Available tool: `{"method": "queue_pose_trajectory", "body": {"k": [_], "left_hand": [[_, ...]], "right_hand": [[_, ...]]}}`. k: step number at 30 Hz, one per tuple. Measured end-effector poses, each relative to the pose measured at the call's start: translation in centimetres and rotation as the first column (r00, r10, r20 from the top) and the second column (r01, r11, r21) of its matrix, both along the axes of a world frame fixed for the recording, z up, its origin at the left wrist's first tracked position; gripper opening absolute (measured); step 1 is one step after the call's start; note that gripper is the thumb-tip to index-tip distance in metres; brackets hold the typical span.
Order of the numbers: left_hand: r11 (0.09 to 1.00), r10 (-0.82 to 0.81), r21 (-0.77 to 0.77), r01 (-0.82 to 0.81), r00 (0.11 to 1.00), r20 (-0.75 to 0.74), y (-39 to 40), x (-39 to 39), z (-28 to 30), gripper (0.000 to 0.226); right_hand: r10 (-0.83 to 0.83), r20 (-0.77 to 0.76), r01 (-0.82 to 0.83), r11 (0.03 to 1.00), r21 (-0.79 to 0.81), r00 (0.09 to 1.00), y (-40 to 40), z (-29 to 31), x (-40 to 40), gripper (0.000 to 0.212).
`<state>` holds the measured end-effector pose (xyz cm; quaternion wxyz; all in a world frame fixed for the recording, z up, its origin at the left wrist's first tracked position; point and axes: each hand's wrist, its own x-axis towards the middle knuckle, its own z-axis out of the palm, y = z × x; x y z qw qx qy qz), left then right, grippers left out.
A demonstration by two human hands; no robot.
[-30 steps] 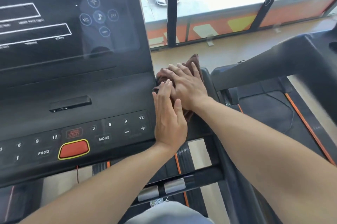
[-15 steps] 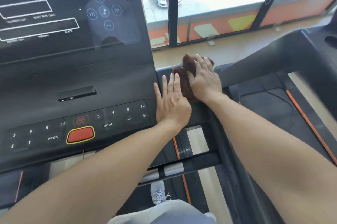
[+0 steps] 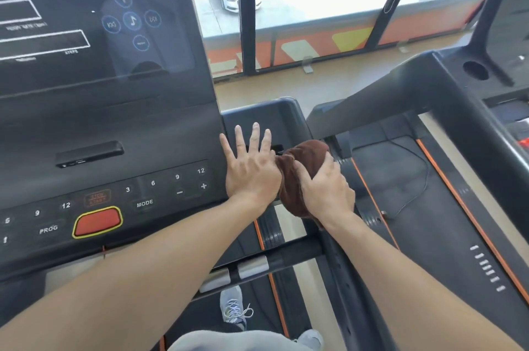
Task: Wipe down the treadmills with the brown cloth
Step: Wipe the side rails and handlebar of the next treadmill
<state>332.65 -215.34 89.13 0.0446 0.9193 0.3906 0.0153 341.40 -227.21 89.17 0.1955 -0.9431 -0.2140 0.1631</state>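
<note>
Left hand (image 3: 252,170): flat, palm down, fingers straight and spread, forearm bare, reaching forward from lower left. Right hand (image 3: 323,187): just beside the left, fingers curled in a closed grip, wrist bent, forearm bare from lower right

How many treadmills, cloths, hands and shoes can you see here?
Black treadmills: 2, the near one with the button console and the neighbouring one to the right
Crumpled brown cloth: 1
Bare hands: 2, left and right
Grey laced shoes: 2
Total: 7
</note>
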Motion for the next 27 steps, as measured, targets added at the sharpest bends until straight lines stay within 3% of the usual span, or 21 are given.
{"method": "queue_pose_trajectory", "body": {"k": [6, 13, 18, 22, 27], "left_hand": [[1.000, -0.008, -0.023, 0.009, 0.999, 0.039, 0.0, 0.1, 0.0, 0.062], [0.999, -0.027, -0.025, 0.029, 0.998, 0.054, -0.1, 0.0, 0.1, 0.066], [0.998, -0.049, -0.031, 0.049, 0.999, 0.022, 0.1, 0.0, 0.1, 0.064], [0.997, -0.058, -0.045, 0.058, 0.998, 0.016, 0.1, -0.1, 0.3, 0.062], [0.987, -0.114, -0.100, 0.122, 0.990, 0.087, 0.2, -0.6, 1.0, 0.059]], "right_hand": [[0.071, 0.120, -0.079, 0.995, 0.058, 0.990, 5.2, -0.2, 2.2, 0.080], [0.011, 0.079, -0.015, 0.998, 0.055, 0.997, 11.5, 1.5, 5.5, 0.084], [-0.050, -0.021, 0.051, 0.997, 0.050, 0.999, 14.4, 2.3, 7.7, 0.086], [-0.013, -0.136, 0.032, 0.990, 0.138, 0.991, 14.0, 1.9, 8.6, 0.082], [0.070, -0.251, 0.026, 0.933, 0.360, 0.965, 9.8, 1.2, 7.5, 0.054]]}}
